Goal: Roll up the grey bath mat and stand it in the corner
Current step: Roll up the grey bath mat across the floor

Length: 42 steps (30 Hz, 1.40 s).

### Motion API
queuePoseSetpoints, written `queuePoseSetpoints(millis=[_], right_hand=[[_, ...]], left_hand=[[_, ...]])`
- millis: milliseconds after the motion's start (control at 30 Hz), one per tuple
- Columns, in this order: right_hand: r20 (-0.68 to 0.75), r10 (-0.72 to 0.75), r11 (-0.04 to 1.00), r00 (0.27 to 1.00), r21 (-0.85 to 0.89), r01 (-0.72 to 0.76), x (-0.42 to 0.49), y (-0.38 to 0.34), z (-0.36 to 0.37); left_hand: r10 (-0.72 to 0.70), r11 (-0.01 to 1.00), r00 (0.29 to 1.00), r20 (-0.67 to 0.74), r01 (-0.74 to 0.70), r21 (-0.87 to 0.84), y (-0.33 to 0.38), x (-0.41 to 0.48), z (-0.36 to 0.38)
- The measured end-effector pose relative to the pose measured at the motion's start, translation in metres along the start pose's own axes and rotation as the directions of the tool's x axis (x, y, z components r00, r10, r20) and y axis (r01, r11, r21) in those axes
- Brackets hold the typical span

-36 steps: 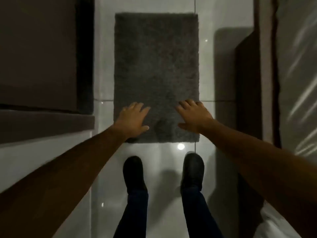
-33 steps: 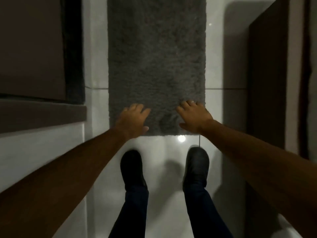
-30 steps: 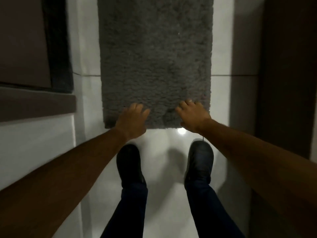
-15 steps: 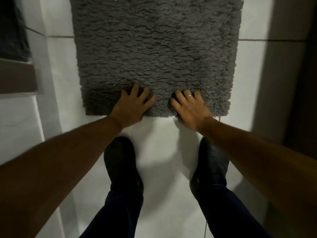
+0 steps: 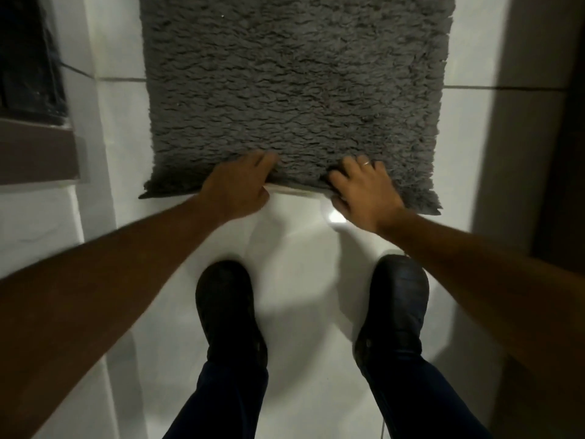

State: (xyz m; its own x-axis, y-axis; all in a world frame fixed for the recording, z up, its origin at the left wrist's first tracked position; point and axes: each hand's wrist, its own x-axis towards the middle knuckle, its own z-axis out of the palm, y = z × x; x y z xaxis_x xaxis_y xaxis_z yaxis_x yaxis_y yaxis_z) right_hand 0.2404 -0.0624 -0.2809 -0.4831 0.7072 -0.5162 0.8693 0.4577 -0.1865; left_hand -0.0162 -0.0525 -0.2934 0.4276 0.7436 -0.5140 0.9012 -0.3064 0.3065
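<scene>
The grey shaggy bath mat lies flat on the white tiled floor and runs out of the top of the head view. Both hands grip its near edge. My left hand pinches the edge left of centre, fingers on the pile and thumb underneath. My right hand, with a ring on one finger, holds the edge right of centre. Between the hands the edge is lifted a little, showing a strip of pale backing. The two near corners still rest on the floor.
My two black shoes stand on the white floor just behind the mat's near edge. A dark ledge juts in at the left. A dark upright surface borders the floor at the right.
The camera has come down closer to the mat. Both hands went from lying flat with spread fingers on the pile to curling around the near edge, which has lifted slightly.
</scene>
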Motion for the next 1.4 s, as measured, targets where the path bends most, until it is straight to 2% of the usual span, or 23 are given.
queuePoseSetpoints(millis=[67,133,200,267,367,467,600,733,967,1033,1100,1167,1233,1267,1300,1333,1400], right_hand=[[-0.058,0.116,0.991,0.992,0.071,-0.112,0.006,0.008,-0.009],[-0.139,0.167,0.985,0.976,0.072,-0.159,0.013,0.01,-0.017],[-0.2,0.134,0.99,0.971,-0.009,-0.138,0.022,0.008,-0.023],[-0.194,0.09,0.991,0.977,-0.083,-0.107,0.029,0.007,-0.025],[-0.106,0.115,0.982,0.988,-0.14,-0.13,0.031,0.004,-0.018],[-0.121,0.136,0.985,0.983,-0.087,-0.146,0.023,0.008,-0.009],[-0.092,0.093,0.988,0.991,-0.114,-0.103,0.021,0.016,-0.006],[-0.069,0.053,0.983,0.996,-0.174,-0.064,0.028,0.017,-0.008],[-0.047,0.02,1.0,0.999,0.025,-0.019,0.025,0.018,-0.014],[-0.042,0.007,0.992,0.999,0.129,-0.002,0.028,0.023,-0.022],[0.002,-0.011,0.966,1.0,0.259,0.01,0.028,0.029,-0.029],[0.116,-0.01,0.937,0.993,0.348,-0.031,0.026,0.033,-0.035],[0.256,-0.007,0.93,0.967,0.357,-0.088,0.026,0.033,-0.035],[0.296,0.005,0.932,0.955,0.345,-0.112,0.027,0.032,-0.034],[0.31,0.027,0.93,0.95,0.34,-0.137,0.029,0.031,-0.034],[0.296,0.059,0.922,0.953,0.35,-0.166,0.031,0.029,-0.034],[0.181,0.16,0.899,0.97,0.38,-0.219,0.033,0.027,-0.033]], left_hand=[[0.053,0.992,0.988,-0.147,-0.035,0.119,-0.015,-0.004,-0.01],[0.089,0.961,0.97,-0.224,-0.024,0.276,-0.023,-0.008,-0.014],[0.088,0.925,0.976,-0.2,-0.006,0.379,-0.021,-0.008,-0.012],[0.049,0.893,0.982,-0.183,0.039,0.448,-0.015,-0.007,-0.006],[-0.017,0.902,0.983,-0.182,0.094,0.421,-0.003,-0.007,0.007],[-0.101,0.898,0.988,-0.117,0.141,0.418,0.004,-0.01,0.02],[-0.1,0.882,0.986,-0.135,0.15,0.446,-0.001,-0.006,0.022],[-0.126,0.887,0.988,-0.092,0.154,0.436,-0.016,0.003,0.013],[-0.152,0.928,0.987,-0.048,0.159,0.336,-0.017,0.006,-0.006],[-0.157,0.949,0.988,-0.004,0.152,0.276,-0.02,0.008,-0.017],[-0.147,0.967,0.984,0.1,0.122,0.224,-0.022,0.009,-0.025],[-0.135,0.983,0.952,0.273,0.094,0.156,-0.021,0.011,-0.032],[-0.166,0.986,0.889,0.427,0.145,0.082,-0.017,0.014,-0.036],[-0.177,0.984,0.891,0.417,0.174,0.046,-0.013,0.012,-0.036],[-0.178,0.984,0.92,0.348,0.175,0.04,-0.009,0.009,-0.036],[-0.158,0.986,0.965,0.211,0.144,0.081,-0.004,0.003,-0.033],[-0.047,0.959,0.999,-0.018,0.05,0.28,0.005,-0.01,-0.022]])
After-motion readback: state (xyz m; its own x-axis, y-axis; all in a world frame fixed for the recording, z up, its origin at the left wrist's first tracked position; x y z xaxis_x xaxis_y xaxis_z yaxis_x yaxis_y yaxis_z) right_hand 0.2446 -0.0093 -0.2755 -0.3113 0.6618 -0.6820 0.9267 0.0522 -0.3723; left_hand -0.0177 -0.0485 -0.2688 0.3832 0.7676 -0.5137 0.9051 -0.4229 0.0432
